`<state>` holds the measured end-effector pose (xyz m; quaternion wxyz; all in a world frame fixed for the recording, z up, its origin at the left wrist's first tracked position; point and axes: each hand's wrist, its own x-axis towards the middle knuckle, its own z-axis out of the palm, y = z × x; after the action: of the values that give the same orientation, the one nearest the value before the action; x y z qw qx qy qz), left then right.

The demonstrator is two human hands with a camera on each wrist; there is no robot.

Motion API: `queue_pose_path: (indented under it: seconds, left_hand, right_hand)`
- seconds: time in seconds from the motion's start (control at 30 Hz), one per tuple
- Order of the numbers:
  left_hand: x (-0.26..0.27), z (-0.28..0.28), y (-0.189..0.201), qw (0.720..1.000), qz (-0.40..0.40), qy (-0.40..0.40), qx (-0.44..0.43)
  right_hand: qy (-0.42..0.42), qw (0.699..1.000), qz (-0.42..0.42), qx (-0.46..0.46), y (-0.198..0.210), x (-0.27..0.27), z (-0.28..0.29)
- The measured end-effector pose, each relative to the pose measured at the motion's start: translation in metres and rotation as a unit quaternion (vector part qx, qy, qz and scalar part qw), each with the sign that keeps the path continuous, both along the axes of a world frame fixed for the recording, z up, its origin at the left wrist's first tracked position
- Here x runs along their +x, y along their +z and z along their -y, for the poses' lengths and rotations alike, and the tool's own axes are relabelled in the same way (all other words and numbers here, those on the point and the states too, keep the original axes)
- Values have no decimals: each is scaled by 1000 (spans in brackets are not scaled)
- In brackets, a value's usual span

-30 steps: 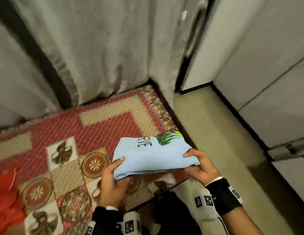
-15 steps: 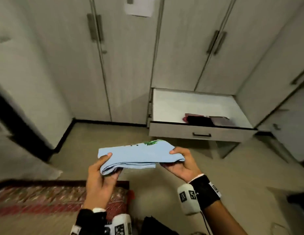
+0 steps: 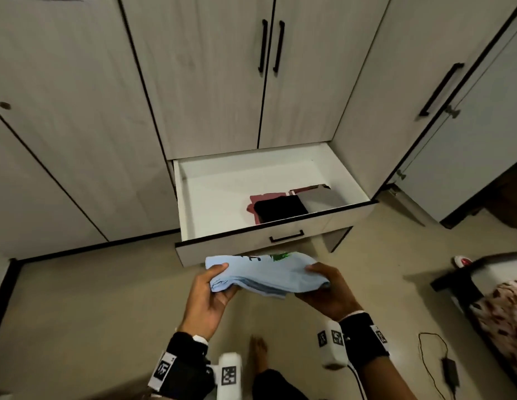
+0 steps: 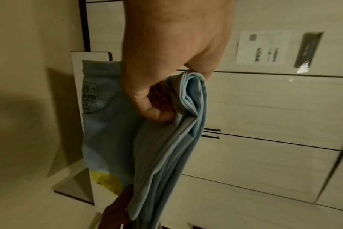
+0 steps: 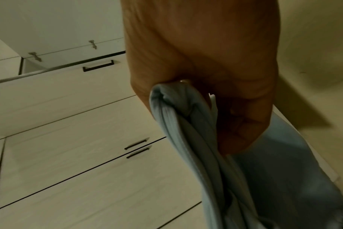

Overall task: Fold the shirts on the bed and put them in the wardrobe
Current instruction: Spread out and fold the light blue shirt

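You hold a soft, matt blue cloth shirt (image 3: 266, 274), finely ribbed at its folded edges. At twelve o'clock the wardrobe (image 3: 211, 82) shows pale wood-grain laminate with a slight sheen and matt black bar handles (image 3: 271, 46); its drawer (image 3: 280, 241) is smooth white inside. The floor (image 3: 92, 298) looks smooth and faintly glossy

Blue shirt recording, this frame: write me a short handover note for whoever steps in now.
Left hand: grips the left end of the folded light blue shirt, thumb on top.
Right hand: holds the right end the same way.
The shirt is held level in the air, just in front of the open wardrobe drawer, not yet inside.
Done: this shirt is folded; a black garment, a pinkish one and a grey one already lie at the drawer's right front.
Left: lay the shirt in the bare left part of the drawer. The bed is out of view, so the number of remaining shirts is unknown.
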<state>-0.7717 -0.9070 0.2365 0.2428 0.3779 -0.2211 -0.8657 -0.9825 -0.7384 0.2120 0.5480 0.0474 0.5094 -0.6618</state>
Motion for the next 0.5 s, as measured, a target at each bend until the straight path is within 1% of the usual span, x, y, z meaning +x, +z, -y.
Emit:
queue_pose_path:
  seconds: [0.1,0.17,0.27,0.4,0.5]
  left_hand:
    - [-68,41,-23,999,35,0,11]
    - [-104,67,-29,998,64,-7,12]
    - [-161,100,-33,996,82,-29,1]
    - [-222,140,-42,992,101,-70,-11]
    - [-268,169,-59,987,132,-87,-18]
  right_hand:
    - [9,1000,1,13,-18,-73,38]
    - [8,1000,-2,16,-20,-110,60]
    - [-19,999,8,45,-34,-177,92]
    - [-40,997,32,50,-47,-245,133]
    - [-64,995,15,69,-54,-288,163]
